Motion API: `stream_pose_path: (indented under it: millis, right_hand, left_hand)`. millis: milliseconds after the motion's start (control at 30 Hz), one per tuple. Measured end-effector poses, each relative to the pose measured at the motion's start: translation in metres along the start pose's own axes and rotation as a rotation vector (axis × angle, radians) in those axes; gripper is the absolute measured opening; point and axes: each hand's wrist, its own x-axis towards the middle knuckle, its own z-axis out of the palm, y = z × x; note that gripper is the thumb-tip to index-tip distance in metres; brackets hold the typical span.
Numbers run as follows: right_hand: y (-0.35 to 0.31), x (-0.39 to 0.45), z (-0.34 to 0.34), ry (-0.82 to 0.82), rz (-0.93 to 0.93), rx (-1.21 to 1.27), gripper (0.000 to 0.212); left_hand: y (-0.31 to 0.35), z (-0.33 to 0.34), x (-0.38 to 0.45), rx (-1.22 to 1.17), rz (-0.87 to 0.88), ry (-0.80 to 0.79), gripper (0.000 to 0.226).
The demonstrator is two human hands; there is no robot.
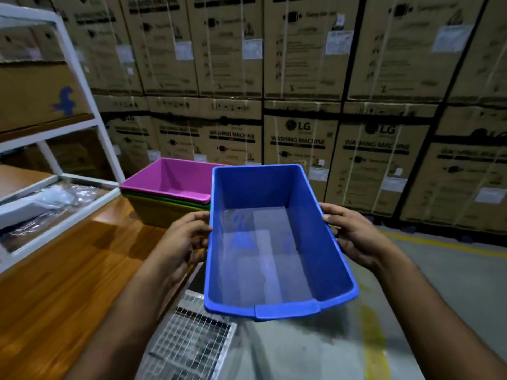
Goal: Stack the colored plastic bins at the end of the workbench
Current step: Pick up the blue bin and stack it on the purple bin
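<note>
1. The blue bin (274, 242) is held in the air, open side up, off the end of the wooden bench (68, 270).
2. The left hand (181, 239) grips its left rim, fingers clamped on it.
3. The right hand (354, 231) clamps the right rim.
4. A nested stack sits on the bench end just behind-left: pink bin (170, 176) on top, green and yellow below.

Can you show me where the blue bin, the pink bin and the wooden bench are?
blue bin (270, 250): head view, on its inner floor.
pink bin (178, 175): head view, on its inner wall, top of the stack.
wooden workbench (68, 283): head view, on its bare top.
</note>
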Motion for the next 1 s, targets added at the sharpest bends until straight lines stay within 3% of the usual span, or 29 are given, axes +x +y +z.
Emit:
stream_pose_path:
  millis: [233,467,1000]
  right_hand:
    - [-0.072,0.136,-0.022,-0.165,-0.053,-0.031,0.036]
    - [-0.124,0.254,0.005,-0.357,-0.055,-0.072,0.036]
    - [-0.110,0.458,0.119,-0.650,0.045,-0.144,0.029]
  left_hand:
    - [0.058,0.034,0.081,-0.054,0.131,0.206,0.032]
    - [0.094,0.026,0.134,-0.096,0.180,0.431,0.041]
    - [0.108,-0.043,0.207,-0.235,0.242,0.798,0.022]
